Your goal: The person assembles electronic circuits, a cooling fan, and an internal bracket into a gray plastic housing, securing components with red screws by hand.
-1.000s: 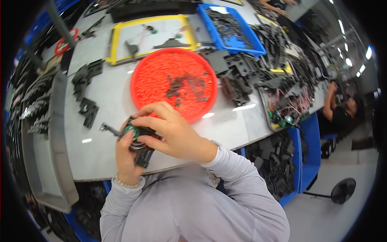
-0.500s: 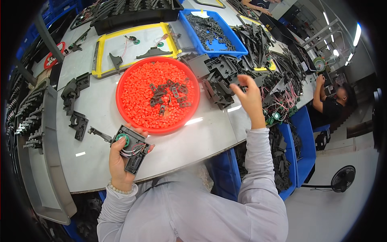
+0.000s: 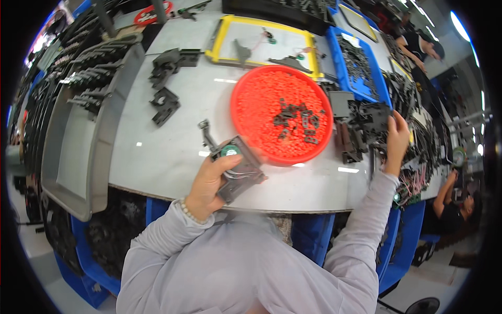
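My left hand (image 3: 207, 184) grips a black plastic frame with a small round green-centred speaker (image 3: 236, 164) and thin wires in it, held just above the near edge of the grey table (image 3: 167, 157). My right hand (image 3: 396, 140) is stretched out to the right, its fingers on a heap of black plastic frames (image 3: 366, 125). Whether it has closed on one of them I cannot tell. Between the hands lies a round red tray (image 3: 256, 99) with several small black parts at its middle.
A yellow-rimmed tray (image 3: 219, 36) and a blue bin of black parts (image 3: 355, 63) stand at the back. Loose black brackets (image 3: 166, 104) lie at the left, beside a grey trough (image 3: 73, 157). Another person (image 3: 460, 193) works at the far right.
My right hand left the speaker frame and swung out to the heap of black frames on the right. My left hand has kept hold of the frame.
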Tool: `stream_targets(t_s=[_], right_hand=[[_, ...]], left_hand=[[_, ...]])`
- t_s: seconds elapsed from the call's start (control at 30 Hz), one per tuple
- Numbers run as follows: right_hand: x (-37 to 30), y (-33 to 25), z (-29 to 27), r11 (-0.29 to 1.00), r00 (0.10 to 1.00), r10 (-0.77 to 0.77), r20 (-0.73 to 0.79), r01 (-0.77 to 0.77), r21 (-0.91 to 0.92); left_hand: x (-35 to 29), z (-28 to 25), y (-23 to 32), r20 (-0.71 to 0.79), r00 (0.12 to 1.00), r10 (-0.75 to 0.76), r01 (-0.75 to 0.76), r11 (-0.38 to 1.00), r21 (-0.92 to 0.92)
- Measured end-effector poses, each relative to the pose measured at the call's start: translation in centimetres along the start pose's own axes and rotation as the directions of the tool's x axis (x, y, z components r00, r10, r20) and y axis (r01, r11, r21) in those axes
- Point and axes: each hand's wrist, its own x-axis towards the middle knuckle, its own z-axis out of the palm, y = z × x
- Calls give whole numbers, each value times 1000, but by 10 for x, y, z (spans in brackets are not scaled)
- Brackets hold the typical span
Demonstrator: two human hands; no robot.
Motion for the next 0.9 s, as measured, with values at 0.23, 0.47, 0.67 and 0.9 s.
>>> stream_targets(t_s=[0.23, 0.47, 0.67, 0.9], right_hand=[[-123, -54, -24, 952, 936, -282, 212, 245, 185], [-173, -58, 8, 931, 889, -360, 283, 325, 163], [-167, -49, 11, 927, 845, -341, 413, 376, -3], [-179, -107, 6, 978, 897, 24, 441, 70, -196]], left_hand=[[7, -13, -6, 109, 994, -9, 19, 996, -89], [7, -23, -12, 216, 975, -48, 102, 963, -249], [7, -20, -14, 210, 975, -73, 131, 951, -279], [7, -16, -20, 149, 989, -1, 44, 957, -285]])
